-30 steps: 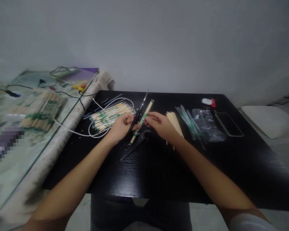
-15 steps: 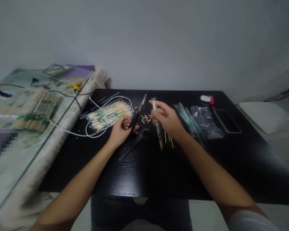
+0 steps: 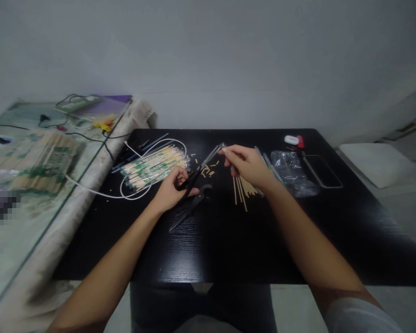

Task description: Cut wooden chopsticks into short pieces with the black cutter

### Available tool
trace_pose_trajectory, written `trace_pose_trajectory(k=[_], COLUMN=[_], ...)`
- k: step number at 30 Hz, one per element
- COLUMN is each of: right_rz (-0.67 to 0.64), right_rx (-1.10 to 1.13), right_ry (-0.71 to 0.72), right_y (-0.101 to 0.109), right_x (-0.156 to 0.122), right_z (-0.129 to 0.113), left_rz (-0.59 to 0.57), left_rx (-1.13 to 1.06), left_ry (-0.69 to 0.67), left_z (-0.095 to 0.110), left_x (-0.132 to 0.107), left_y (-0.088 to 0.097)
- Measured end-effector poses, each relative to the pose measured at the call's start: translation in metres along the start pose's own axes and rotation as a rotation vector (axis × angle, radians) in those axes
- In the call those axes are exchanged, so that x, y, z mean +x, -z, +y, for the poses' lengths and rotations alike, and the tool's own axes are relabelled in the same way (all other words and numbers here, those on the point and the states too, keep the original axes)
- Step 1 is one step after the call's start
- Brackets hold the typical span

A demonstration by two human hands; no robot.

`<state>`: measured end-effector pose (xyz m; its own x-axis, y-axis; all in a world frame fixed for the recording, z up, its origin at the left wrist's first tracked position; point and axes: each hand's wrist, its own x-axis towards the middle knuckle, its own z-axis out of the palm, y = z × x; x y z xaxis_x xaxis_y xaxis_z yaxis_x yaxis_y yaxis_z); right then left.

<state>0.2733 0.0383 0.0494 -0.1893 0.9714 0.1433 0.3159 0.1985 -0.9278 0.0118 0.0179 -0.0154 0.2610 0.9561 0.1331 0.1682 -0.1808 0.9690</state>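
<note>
My left hand point(image 3: 171, 188) is closed around the black handles of a pair of scissors point(image 3: 194, 176), whose blades point up and to the right. The blades are parted at the tip of a clear-wrapped pair of chopsticks point(image 3: 223, 147). That packet is pinched in my right hand point(image 3: 247, 164), which hides most of its length. Beneath the right hand, bare wooden sticks point(image 3: 241, 192) lie fanned out on the black table point(image 3: 222, 249). Short cut stick pieces point(image 3: 207, 170) are scattered between the hands. A second dark pair of scissors point(image 3: 189, 212) lies just below the left hand.
Wrapped chopsticks point(image 3: 152, 166) are heaped at left, with a white cable point(image 3: 123, 196) around them. Clear plastic bag point(image 3: 291, 173), phone point(image 3: 322, 171) and a white case point(image 3: 291, 139) lie at right. Bundled sticks point(image 3: 52, 162) rest on the glass-topped surface point(image 3: 17, 236) at far left.
The scissor blades have opened and swung right to the packet's tip. My right hand has turned, so the packet that hung down in view is now mostly hidden and more loose sticks show.
</note>
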Motion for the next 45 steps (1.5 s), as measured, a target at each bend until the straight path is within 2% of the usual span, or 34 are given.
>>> trace_pose_trajectory(k=[15,23,39,42,45], right_rz=[-0.035,-0.039,-0.037,-0.016,0.001], right_rx=[0.026,0.152,0.111,0.092,0.076], right_ry=[-0.004,-0.013,-0.039,-0.054,-0.057], right_y=[-0.007,-0.012,-0.011,-0.010,-0.010], right_x=[0.001,0.000,0.001,0.001,0.001], right_z=[0.003,0.003,0.005,0.006,0.006], left_rz=[-0.035,-0.022,-0.054,-0.044,0.079], left_rx=[0.039,0.017,0.015,0.068,0.295], left_ry=[-0.008,-0.015,0.037,0.015,-0.035], left_z=[-0.006,-0.009,-0.015,-0.015,-0.015], left_x=[0.000,-0.001,-0.001,0.000,0.001], left_y=[0.001,-0.002,-0.002,0.001,0.008])
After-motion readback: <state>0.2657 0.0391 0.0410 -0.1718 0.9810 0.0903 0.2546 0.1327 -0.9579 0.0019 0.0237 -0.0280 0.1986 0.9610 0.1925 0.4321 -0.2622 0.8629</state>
